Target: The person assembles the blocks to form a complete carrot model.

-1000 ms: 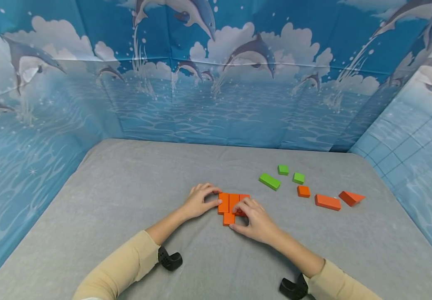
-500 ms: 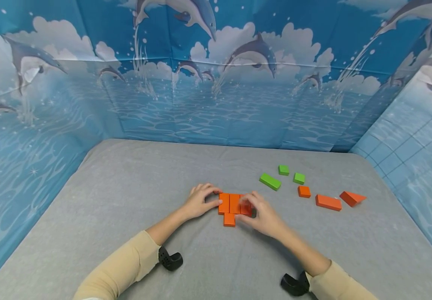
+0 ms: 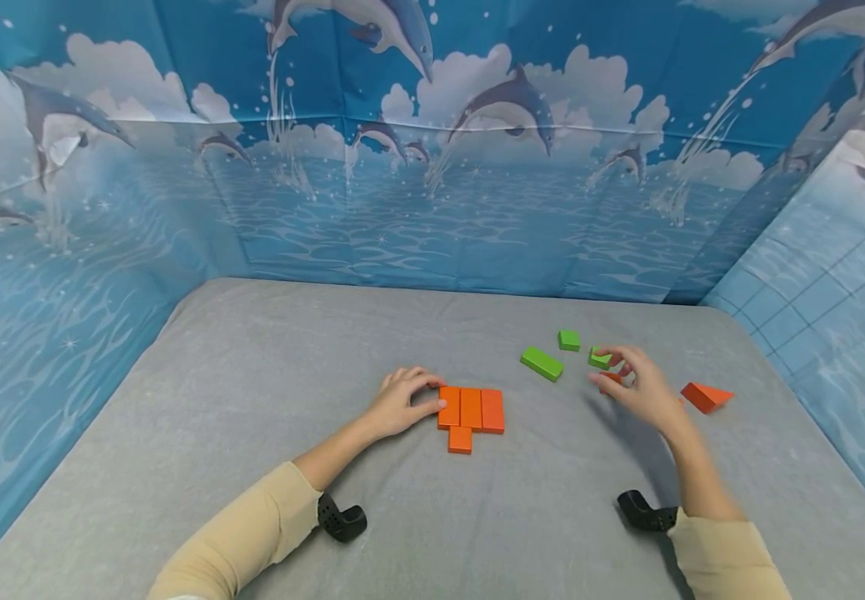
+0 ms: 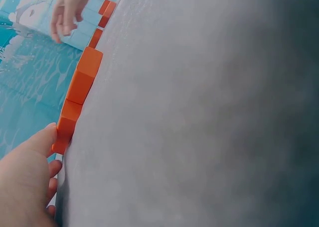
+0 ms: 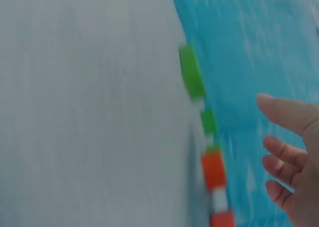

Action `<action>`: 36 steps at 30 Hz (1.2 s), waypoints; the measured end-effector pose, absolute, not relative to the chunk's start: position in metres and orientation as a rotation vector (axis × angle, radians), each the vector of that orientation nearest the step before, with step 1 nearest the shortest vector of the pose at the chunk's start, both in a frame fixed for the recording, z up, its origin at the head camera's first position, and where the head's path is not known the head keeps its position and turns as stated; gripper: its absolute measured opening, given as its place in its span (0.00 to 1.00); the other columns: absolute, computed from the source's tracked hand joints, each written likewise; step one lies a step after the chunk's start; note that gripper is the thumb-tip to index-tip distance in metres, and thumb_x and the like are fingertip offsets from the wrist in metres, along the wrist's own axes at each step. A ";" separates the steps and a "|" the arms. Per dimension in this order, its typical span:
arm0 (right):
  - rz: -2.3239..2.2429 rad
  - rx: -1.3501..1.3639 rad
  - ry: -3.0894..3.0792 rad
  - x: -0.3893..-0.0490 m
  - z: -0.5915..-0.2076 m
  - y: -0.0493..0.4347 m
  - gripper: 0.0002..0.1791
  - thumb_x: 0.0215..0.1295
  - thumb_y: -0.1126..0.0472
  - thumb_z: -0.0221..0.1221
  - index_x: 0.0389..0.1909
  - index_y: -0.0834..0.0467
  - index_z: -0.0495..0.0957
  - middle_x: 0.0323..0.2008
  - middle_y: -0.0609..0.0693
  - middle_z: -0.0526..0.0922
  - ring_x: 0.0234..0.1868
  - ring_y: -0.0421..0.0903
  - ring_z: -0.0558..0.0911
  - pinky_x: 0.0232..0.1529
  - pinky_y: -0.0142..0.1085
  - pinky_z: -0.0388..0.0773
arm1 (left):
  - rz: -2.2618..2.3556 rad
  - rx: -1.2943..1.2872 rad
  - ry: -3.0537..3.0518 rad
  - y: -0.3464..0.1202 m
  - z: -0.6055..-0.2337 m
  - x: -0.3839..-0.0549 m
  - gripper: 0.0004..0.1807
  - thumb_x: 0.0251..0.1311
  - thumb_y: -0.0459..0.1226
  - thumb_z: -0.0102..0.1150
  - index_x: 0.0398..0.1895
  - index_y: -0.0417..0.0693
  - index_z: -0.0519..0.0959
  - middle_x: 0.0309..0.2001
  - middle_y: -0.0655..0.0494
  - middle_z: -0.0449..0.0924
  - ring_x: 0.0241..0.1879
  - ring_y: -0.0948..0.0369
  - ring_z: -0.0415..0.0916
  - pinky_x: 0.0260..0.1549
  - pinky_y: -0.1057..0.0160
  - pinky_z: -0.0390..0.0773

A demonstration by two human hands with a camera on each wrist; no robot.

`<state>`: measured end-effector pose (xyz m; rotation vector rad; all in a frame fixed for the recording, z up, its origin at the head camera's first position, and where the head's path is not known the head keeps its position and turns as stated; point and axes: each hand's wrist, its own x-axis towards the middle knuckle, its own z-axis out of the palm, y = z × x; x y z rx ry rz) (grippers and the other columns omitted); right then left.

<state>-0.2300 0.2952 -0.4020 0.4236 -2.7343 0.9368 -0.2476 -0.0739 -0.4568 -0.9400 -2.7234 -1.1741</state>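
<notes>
Three orange rectangular blocks (image 3: 471, 408) lie side by side on the grey cloth, touching. A small orange square block (image 3: 460, 440) sits against their near edge. My left hand (image 3: 401, 403) touches the leftmost block, thumb at its left edge and index finger at its far corner; the left wrist view shows the thumb (image 4: 42, 137) against an orange block. My right hand (image 3: 642, 392) hovers with thumb and fingers apart, nothing visibly between them, above another small orange block (image 3: 610, 378). It partly covers that block and a green square block (image 3: 599, 359).
Beyond lie a long green block (image 3: 542, 364) and another green square block (image 3: 569, 340). An orange triangular block (image 3: 706, 397) lies right of my right hand. A long orange block is almost wholly hidden behind that hand. A dolphin-print curtain (image 3: 417, 225) surrounds the grey-covered surface.
My right hand has left the rightmost of the joined orange blocks and moved right, over the loose blocks. My left hand stays at the leftmost block.
</notes>
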 end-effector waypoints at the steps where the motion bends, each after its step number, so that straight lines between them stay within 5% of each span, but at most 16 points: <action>1: 0.921 0.410 -2.765 -0.230 -0.403 0.303 0.20 0.60 0.61 0.60 0.51 0.65 0.71 0.40 0.61 0.71 0.37 0.51 0.67 0.31 0.39 0.65 | -1.176 -0.940 -2.723 -0.074 -0.457 -0.248 0.18 0.59 0.46 0.57 0.51 0.52 0.76 0.47 0.55 0.73 0.48 0.57 0.64 0.51 0.51 0.57; 16: 0.791 0.385 -2.919 -0.235 -0.421 0.339 0.22 0.59 0.58 0.61 0.51 0.65 0.72 0.39 0.60 0.71 0.34 0.50 0.66 0.30 0.39 0.65 | -1.163 -0.922 -2.735 -0.073 -0.457 -0.248 0.18 0.59 0.46 0.57 0.51 0.52 0.76 0.48 0.56 0.73 0.49 0.57 0.64 0.51 0.50 0.57; 36: 0.785 0.426 -2.810 -0.231 -0.412 0.309 0.21 0.54 0.60 0.65 0.46 0.66 0.74 0.37 0.60 0.76 0.37 0.53 0.72 0.33 0.44 0.69 | -1.129 -0.902 -2.762 -0.073 -0.458 -0.248 0.18 0.59 0.47 0.56 0.51 0.54 0.76 0.49 0.56 0.73 0.51 0.57 0.64 0.52 0.51 0.57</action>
